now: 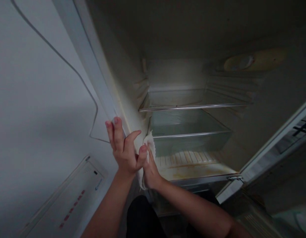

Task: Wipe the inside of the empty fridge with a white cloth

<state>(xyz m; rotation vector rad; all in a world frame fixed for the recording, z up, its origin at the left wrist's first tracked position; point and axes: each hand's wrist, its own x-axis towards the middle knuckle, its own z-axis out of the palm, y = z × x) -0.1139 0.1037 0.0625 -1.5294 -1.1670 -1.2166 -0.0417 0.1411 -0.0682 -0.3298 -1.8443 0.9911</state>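
Observation:
My left hand rests against the front edge of the refrigerator's left side wall, its fingers spread and nothing in it. Just to its right, my right hand presses a white cloth against the inner face of that wall. The cloth shows above the fingers and hangs below the palm. My left thumb overlaps the right hand, so part of the right fingers is hidden. Close by on the right are two glass shelves, the upper shelf and the lower shelf.
Brownish stains mark the ribbed refrigerator floor. The open door stands at the right, with a hinge at its lower corner. A lamp housing juts from the right wall. At left, a cable runs down above a white box-like unit.

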